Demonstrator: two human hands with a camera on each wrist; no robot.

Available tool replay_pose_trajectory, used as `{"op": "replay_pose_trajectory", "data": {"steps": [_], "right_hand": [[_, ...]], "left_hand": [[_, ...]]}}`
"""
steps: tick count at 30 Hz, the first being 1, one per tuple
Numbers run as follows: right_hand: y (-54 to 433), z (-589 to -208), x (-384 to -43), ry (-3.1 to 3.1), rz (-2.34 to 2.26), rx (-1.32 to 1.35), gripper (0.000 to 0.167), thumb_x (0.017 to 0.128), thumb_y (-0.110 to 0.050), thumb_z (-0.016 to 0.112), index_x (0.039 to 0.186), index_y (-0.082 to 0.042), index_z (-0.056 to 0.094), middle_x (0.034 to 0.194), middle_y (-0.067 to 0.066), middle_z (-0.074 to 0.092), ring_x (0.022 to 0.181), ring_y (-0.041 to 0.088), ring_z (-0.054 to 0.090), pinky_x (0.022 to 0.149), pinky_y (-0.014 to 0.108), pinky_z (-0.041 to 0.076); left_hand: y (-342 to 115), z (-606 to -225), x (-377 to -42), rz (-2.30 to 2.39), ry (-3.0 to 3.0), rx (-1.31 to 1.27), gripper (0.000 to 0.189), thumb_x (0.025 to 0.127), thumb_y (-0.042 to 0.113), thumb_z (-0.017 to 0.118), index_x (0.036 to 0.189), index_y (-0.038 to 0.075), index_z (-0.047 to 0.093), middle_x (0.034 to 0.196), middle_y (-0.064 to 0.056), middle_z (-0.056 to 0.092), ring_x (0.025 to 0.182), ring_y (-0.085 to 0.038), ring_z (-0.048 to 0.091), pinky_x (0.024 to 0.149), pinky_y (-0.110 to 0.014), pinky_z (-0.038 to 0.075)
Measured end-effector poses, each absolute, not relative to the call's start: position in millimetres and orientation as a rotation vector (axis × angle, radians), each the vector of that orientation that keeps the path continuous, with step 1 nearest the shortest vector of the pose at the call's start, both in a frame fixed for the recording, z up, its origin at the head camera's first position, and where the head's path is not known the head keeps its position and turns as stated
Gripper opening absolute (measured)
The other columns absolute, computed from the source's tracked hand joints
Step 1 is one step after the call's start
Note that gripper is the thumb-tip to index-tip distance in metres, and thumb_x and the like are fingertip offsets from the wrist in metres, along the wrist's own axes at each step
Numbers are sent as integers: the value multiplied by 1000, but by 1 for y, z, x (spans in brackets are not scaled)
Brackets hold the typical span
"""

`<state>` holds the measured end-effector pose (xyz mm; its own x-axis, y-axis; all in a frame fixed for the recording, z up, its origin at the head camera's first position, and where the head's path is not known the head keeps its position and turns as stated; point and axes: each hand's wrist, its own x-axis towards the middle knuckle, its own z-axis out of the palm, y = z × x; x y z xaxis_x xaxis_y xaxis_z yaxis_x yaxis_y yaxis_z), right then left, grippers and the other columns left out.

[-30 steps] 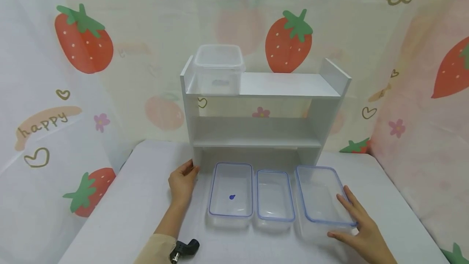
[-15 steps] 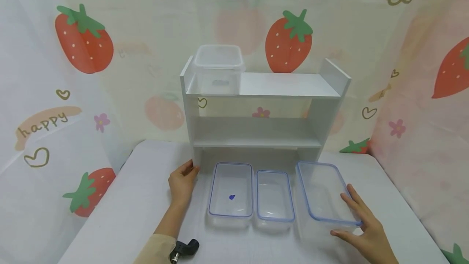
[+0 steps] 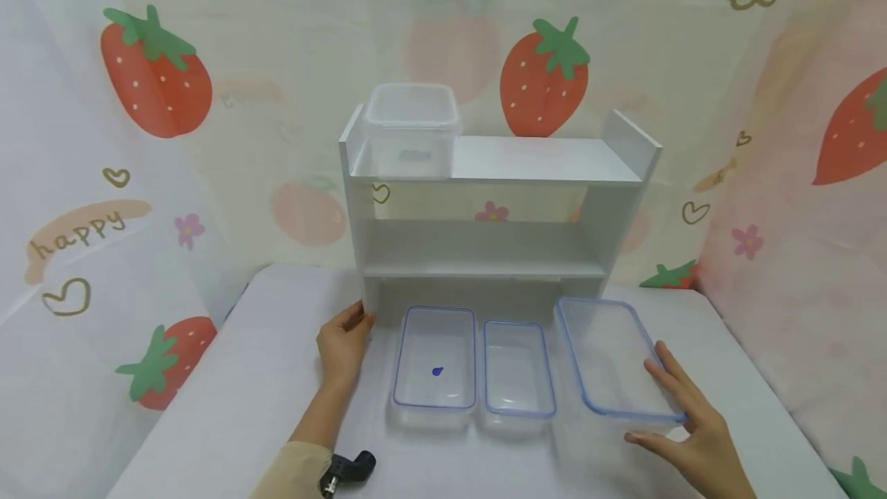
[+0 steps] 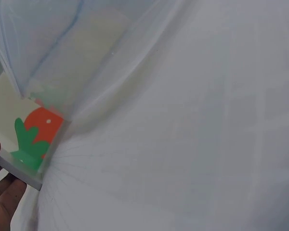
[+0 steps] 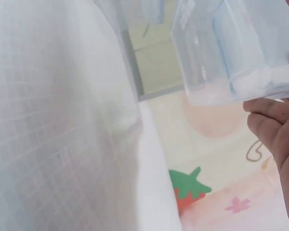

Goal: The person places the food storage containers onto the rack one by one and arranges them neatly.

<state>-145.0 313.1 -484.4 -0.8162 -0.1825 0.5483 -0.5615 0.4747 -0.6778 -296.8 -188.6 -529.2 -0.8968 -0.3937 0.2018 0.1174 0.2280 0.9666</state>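
My left hand (image 3: 343, 345) pinches the lower left side panel of a white shelf unit (image 3: 481, 249). In the left wrist view, thumb and fingers (image 4: 12, 195) lie on opposite faces of that panel's edge (image 4: 20, 174). With my right hand (image 3: 694, 426) I grip a large clear food container (image 3: 617, 364) with a blue-rimmed lid by its right side. It tilts a little and appears raised off the table in the right wrist view. Beside it are a small clear food container (image 3: 518, 372) and a medium one (image 3: 436, 349) with a blue mark on its lid.
A clear lidded container (image 3: 413, 133) stands at the left of the top shelf, by the upright side panel. The white-covered table (image 3: 270, 353) extends to both sides. A strawberry-print cloth (image 3: 543, 83) hangs behind. A black device (image 3: 349, 470) sits at my left wrist.
My right hand has lifted the large container and moved it slightly toward the shelf. The left hand stays at the side panel. The other containers have not moved.
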Motion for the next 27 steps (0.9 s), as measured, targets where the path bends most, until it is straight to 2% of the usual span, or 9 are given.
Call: {"op": "replay_pose_trajectory", "data": {"steps": [15,27], "right_hand": [[295,-448,-139,-2296,1276,579,103,58,12,94,149,2,48,169,11,28,154,10,28,105,8,41],[285,-419,-133,-2273,1310,602,101,54,17,93,146,6,51,167,11,32,152,12,34,100,11,49]], "left_hand": [[-189,-529,-296,-1709,-2071,251,37,92,16,77,126,4,71,121,-17,74,110,-29,72,78,-8,55],[-188,-529,-295,-1711,-2066,245,39,92,15,78,127,0,69,124,-20,72,112,-32,71,80,-10,56]]}}
